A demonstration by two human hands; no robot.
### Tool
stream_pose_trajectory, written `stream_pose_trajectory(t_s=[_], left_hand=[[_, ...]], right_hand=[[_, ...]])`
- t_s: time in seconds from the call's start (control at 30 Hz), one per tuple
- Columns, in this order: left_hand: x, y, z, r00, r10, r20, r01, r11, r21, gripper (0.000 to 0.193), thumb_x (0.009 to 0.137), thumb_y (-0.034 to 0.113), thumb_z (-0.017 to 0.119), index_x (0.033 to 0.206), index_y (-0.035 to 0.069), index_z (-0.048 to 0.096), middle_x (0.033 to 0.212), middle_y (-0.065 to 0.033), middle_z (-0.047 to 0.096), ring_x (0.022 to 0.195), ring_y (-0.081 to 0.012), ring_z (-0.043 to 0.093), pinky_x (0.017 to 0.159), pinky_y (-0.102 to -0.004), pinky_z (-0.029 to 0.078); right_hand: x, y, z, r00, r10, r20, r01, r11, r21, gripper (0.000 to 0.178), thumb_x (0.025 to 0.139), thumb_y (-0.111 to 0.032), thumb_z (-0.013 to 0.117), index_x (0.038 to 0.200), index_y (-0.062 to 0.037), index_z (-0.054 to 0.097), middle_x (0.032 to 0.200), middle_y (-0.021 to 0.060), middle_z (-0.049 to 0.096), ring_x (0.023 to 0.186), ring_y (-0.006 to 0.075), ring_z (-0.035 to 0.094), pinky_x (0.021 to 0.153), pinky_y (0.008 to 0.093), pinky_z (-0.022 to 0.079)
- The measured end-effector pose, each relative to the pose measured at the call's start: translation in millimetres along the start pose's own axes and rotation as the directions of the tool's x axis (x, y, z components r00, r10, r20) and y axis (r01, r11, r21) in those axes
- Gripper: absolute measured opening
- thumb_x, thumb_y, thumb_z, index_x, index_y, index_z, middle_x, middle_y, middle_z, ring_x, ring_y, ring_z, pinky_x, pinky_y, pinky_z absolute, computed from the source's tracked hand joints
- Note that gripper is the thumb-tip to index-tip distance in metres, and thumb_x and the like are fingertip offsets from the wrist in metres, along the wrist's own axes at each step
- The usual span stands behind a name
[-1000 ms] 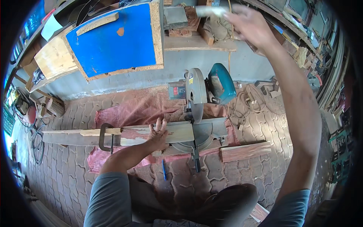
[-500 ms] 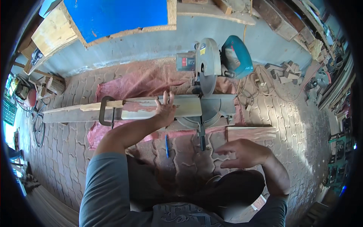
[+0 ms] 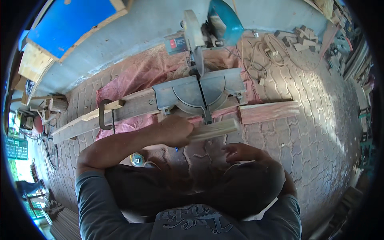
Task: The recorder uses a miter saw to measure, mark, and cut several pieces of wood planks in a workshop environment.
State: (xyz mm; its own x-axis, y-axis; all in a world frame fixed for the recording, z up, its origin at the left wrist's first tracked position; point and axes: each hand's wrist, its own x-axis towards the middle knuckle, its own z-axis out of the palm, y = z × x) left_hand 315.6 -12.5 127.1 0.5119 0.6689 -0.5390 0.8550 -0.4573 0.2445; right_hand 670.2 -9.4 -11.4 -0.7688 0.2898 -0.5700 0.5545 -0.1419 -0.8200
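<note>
In my left hand [image 3: 176,131] I grip a short pale wooden board [image 3: 216,129] by its left end. The board hangs in front of the miter saw, over the near end of its base, tilted slightly up to the right. My right hand [image 3: 245,153] is by my right knee, fingers apart and holding nothing. The miter saw [image 3: 193,36] has its head raised and its blade above the slotted grey metal base [image 3: 180,94], where no wood lies now. Another reddish-pale board [image 3: 270,112] rests on the pavers to the right of the base.
A long plank [image 3: 136,105] runs left from the base, with a C-clamp [image 3: 105,116] on a wood strip. Pink sheeting [image 3: 132,80] lies under the saw. Cable coils [image 3: 276,52] and wood offcuts [image 3: 300,38] are at the far right. A tape measure [image 3: 137,159] sits near my left knee.
My left hand has lifted the board off the saw base and brought it nearer to me and rightward. My right hand has drawn slightly left. The view has shifted.
</note>
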Motion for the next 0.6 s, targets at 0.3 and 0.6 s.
stream_pose_trajectory(t_s=[0.3, 0.6], left_hand=[[10.9, 84.2, 25.4, 0.961, 0.084, -0.262, -0.202, 0.862, -0.465, 0.042, 0.091, 0.041, 0.071, 0.104, 0.001, 0.068, 0.083, -0.0225, 0.071, 0.081, -0.0429, 0.071, 0.074, -0.0532, 0.056], [14.5, 60.4, 50.1, 0.951, 0.310, 0.011, -0.287, 0.892, -0.350, 0.044, 0.094, 0.040, 0.067, 0.127, 0.010, 0.067, 0.112, -0.0224, 0.072, 0.106, -0.0408, 0.070, 0.091, -0.0513, 0.055]], right_hand=[[5.5, -7.9, 44.9, 0.955, -0.284, -0.086, 0.259, 0.653, 0.712, 0.058, 0.092, -0.012, 0.077, 0.145, -0.0024, 0.055, 0.130, 0.0115, 0.067, 0.119, 0.0206, 0.065, 0.102, 0.0351, 0.052], [-66.3, -14.0, 36.0, 0.742, -0.238, -0.627, 0.491, 0.830, 0.265, 0.029, 0.100, -0.011, 0.067, 0.127, 0.0000, 0.068, 0.115, 0.0121, 0.074, 0.104, 0.0210, 0.069, 0.089, 0.0369, 0.054]])
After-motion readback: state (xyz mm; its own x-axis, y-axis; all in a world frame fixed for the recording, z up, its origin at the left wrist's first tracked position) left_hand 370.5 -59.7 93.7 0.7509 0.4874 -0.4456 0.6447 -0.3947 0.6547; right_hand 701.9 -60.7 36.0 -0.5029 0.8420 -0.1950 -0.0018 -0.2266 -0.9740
